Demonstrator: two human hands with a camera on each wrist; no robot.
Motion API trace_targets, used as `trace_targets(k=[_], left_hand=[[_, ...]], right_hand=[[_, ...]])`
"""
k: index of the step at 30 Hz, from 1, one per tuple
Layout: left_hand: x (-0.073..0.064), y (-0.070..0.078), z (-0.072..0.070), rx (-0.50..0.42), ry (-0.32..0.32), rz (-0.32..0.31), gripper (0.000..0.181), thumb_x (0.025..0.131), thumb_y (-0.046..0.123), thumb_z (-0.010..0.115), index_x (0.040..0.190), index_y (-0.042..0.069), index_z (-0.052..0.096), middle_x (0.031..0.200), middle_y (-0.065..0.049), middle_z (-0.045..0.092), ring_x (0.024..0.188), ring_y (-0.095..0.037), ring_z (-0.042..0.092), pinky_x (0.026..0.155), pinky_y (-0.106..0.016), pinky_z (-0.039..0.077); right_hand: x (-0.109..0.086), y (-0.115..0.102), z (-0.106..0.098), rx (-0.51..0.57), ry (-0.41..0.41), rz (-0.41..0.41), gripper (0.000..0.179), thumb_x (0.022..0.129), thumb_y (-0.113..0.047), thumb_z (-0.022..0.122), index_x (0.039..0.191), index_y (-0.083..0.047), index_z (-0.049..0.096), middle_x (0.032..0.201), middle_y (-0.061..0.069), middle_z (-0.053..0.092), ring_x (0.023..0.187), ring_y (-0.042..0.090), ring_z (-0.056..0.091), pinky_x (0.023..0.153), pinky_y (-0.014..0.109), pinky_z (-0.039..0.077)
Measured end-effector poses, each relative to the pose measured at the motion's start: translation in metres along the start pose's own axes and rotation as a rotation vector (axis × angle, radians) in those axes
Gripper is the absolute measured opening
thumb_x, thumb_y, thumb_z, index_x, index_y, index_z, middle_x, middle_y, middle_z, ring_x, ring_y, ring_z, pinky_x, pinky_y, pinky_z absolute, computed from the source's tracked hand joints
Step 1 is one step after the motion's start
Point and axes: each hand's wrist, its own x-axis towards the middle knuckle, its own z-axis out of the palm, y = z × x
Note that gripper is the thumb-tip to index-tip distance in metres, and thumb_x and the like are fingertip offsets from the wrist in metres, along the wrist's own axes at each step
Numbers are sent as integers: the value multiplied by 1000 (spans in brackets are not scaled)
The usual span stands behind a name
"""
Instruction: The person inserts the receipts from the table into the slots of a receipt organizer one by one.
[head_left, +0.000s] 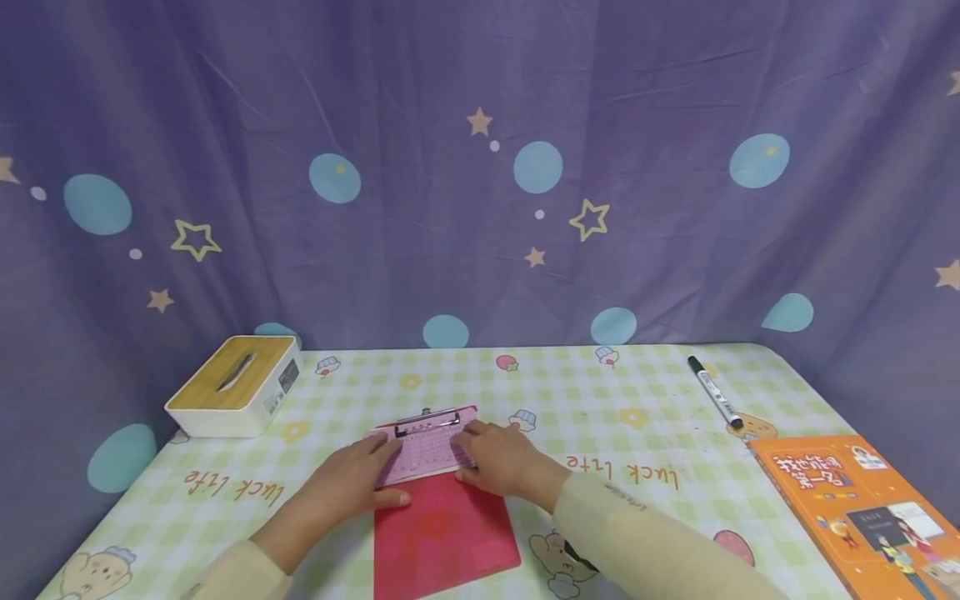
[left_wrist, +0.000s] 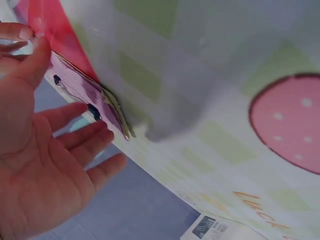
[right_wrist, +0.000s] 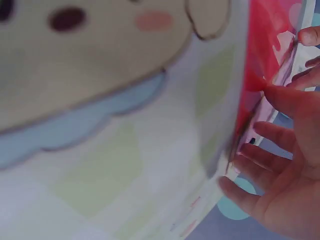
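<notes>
A red clipboard (head_left: 450,537) lies in front of me on the tablecloth, with pink lined paper (head_left: 420,457) over its far part under a dark metal clip (head_left: 427,424). My left hand (head_left: 348,482) rests its fingers on the paper's left side, the thumb over the red board. On the paper's right side are the fingers of my right hand (head_left: 498,458), with the thumb at the near edge. Loosely spread fingers of the left hand (left_wrist: 55,150) show in the left wrist view. The right wrist view has the right hand (right_wrist: 290,155) relaxed along the paper's edge.
A white tissue box (head_left: 258,412) with a wooden lid stands at the back left. Toward the right lie a black-capped marker (head_left: 716,393) and an orange book (head_left: 847,517). Behind the checked table (head_left: 600,400) hangs a purple curtain (head_left: 420,92).
</notes>
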Motion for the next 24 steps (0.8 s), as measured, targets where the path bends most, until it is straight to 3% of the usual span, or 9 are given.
trace_targets(k=[4,8,13,24], left_hand=[[-3,-3,4,-50,-21,38,87,82,50,81,144,-3,52,148,-31,44,131,-52,46,108,-61,36],[-4,1,9,-61,-30,64,92,81,53,80,144,-7,49,148,-36,41,133,-53,44,108,-63,35],[-3,11,12,-44,-25,72,95,79,51,83,143,-11,49,147,-38,40,134,-52,43,107,-63,36],[13,39,14,-83,-48,91,95,79,48,84,146,-8,47,152,-34,38,139,-48,40,110,-60,35]], right_hand=[[-5,2,1,-10,20,-71,50,96,-40,70,141,-18,62,143,3,58,132,21,54,105,42,46],[-12,6,2,30,-33,-104,58,98,-46,65,148,-19,55,153,3,49,140,21,47,110,43,41],[-20,14,4,92,-74,-85,63,99,-51,61,152,-19,49,157,4,44,143,23,43,113,44,37],[-45,36,2,132,-75,-17,64,99,-50,61,152,-18,48,158,5,43,145,24,39,112,55,35]])
